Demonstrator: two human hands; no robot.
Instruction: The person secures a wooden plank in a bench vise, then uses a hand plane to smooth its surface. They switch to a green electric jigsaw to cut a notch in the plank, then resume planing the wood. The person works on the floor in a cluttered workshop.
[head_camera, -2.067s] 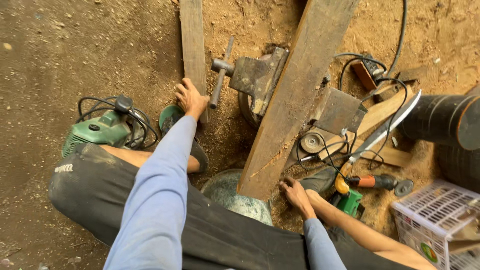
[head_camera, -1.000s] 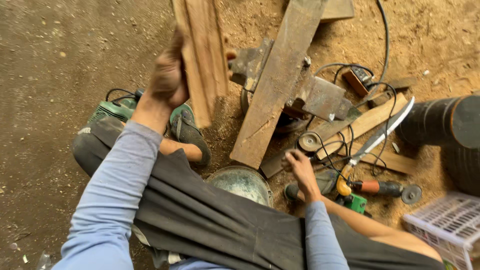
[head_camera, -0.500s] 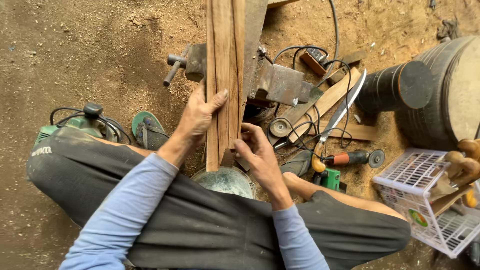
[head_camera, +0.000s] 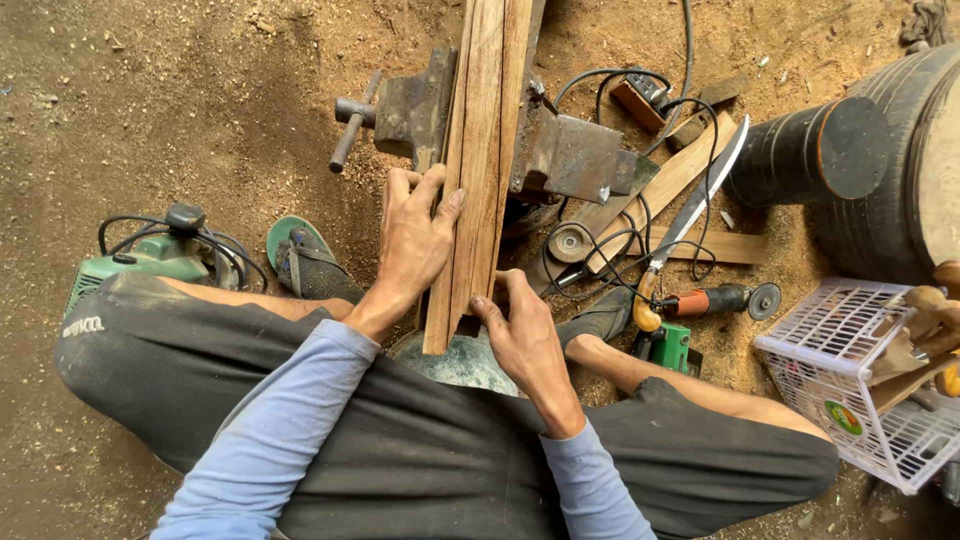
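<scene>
A long narrow wooden plank (head_camera: 478, 170) runs from the top of the view down toward my lap, lying across a rusty metal bench vise (head_camera: 420, 105). My left hand (head_camera: 415, 235) presses on the plank's left edge with fingers spread along it. Lower down, my right hand (head_camera: 520, 335) grips the plank's near end from the right side. I am seated low, with dark trousers and light blue sleeves in view.
A green power tool (head_camera: 140, 262) with a coiled cable lies left. An angle grinder (head_camera: 715, 300), a long knife (head_camera: 695, 205), wood offcuts and cables lie right. A white plastic crate (head_camera: 860, 375) and black drum (head_camera: 880, 150) stand far right. Dirt floor.
My left hand carried the plank from the left ground to the middle, over the vise. My right hand rose from the floor tools and took hold of its near end.
</scene>
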